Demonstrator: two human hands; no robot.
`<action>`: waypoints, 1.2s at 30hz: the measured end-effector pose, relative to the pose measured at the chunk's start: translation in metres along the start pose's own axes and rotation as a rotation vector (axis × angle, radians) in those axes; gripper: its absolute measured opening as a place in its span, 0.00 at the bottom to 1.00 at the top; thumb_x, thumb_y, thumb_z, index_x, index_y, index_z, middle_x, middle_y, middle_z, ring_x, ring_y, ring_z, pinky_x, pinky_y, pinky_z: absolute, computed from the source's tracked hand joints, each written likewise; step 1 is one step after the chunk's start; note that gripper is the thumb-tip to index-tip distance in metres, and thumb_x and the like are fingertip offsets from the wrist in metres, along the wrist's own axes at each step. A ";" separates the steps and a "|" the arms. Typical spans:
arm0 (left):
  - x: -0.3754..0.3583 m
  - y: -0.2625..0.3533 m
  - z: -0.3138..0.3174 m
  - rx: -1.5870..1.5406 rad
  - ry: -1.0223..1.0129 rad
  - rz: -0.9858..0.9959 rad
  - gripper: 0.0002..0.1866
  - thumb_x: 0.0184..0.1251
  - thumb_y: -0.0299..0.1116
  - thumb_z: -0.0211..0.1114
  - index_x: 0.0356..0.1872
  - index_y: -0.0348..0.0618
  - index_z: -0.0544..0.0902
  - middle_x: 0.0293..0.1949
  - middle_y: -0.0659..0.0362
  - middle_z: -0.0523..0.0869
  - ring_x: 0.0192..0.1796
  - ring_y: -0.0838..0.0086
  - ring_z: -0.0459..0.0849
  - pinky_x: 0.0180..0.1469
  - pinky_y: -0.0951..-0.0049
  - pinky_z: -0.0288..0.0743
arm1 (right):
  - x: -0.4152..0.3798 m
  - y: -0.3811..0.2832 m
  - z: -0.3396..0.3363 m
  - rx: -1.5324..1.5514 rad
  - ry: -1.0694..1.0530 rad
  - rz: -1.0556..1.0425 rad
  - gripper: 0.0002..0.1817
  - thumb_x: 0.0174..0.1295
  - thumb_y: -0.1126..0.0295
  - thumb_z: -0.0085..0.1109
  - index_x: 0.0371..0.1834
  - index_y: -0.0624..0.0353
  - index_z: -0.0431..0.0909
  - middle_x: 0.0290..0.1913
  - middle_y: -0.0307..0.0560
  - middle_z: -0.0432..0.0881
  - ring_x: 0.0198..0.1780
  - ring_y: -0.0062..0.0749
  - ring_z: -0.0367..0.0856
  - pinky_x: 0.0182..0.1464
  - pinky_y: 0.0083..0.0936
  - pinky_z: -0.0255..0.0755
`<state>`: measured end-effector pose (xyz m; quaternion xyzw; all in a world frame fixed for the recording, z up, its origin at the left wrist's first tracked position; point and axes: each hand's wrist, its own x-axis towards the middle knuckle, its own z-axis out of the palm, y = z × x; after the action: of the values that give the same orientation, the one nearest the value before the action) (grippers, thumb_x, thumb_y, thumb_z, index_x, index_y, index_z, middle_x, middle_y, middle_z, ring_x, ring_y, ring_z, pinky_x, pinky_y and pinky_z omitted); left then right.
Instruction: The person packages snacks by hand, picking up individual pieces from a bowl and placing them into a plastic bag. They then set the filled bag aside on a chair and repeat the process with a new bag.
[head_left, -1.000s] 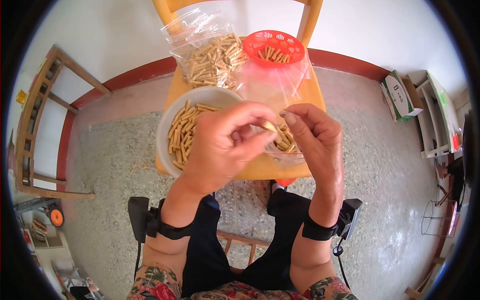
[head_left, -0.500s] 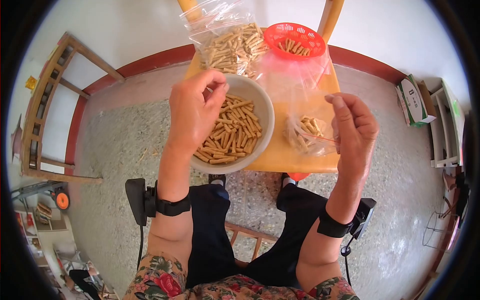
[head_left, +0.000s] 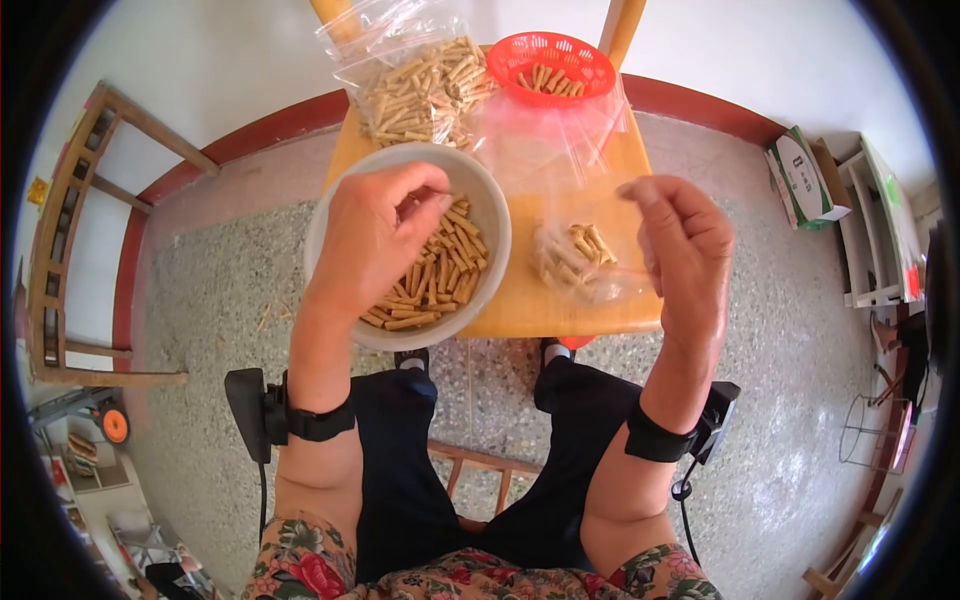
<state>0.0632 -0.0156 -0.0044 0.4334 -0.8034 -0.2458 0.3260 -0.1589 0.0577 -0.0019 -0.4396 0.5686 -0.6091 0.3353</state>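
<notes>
My left hand [head_left: 375, 232] hovers over a pale grey bowl [head_left: 494, 272], its thumb and fingers pinched together; whatever may be between them is hidden. Short, light-brown stick snacks [head_left: 432, 283] lie in the bowl, partly covered by that hand. To the right, my right hand [head_left: 685, 235] is closed with thumb against fingers, gripping the upper edge of a small clear plastic bag [head_left: 603, 287]. Several sticks sit in the bottom of this bag, which rests on the wooden chair seat [head_left: 490, 322].
Behind the bowl stands a large clear zip bag [head_left: 425, 95] full of sticks. Beside it, a red plastic basket [head_left: 552, 52] holds several more, above flat clear bags [head_left: 545, 145]. A wooden frame [head_left: 45, 250] leans at the left wall; a carton [head_left: 808, 180] stands right.
The whole view has shifted, so the chair and its contents appear further left. My left hand has moved slightly rightward over the bowl. The right hand still holds the small bag.
</notes>
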 end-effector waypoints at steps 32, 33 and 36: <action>-0.013 0.045 0.046 -0.149 -0.255 0.059 0.04 0.52 0.20 0.61 0.29 0.34 0.75 0.20 0.56 0.76 0.21 0.80 0.73 0.26 0.80 0.68 | 0.000 -0.001 0.003 0.144 -0.057 0.004 0.05 0.59 0.75 0.55 0.31 0.67 0.77 0.21 0.29 0.72 0.24 0.08 0.63 0.25 0.10 0.58; -0.012 0.045 0.046 -0.148 -0.256 0.061 0.04 0.52 0.20 0.61 0.29 0.34 0.75 0.20 0.56 0.76 0.21 0.80 0.73 0.26 0.80 0.68 | 0.000 0.000 0.003 0.133 -0.076 0.016 0.05 0.59 0.75 0.55 0.31 0.67 0.77 0.21 0.29 0.71 0.24 0.07 0.63 0.24 0.10 0.57; -0.013 0.045 0.044 -0.115 -0.360 0.075 0.04 0.51 0.21 0.62 0.28 0.35 0.76 0.20 0.55 0.77 0.21 0.77 0.75 0.27 0.78 0.69 | -0.002 -0.001 0.007 0.129 -0.081 0.018 0.05 0.59 0.75 0.55 0.32 0.67 0.77 0.20 0.27 0.70 0.24 0.07 0.62 0.24 0.10 0.56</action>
<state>0.0118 0.0230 -0.0077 0.3331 -0.8489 -0.3525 0.2101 -0.1518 0.0567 -0.0011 -0.4364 0.5178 -0.6232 0.3912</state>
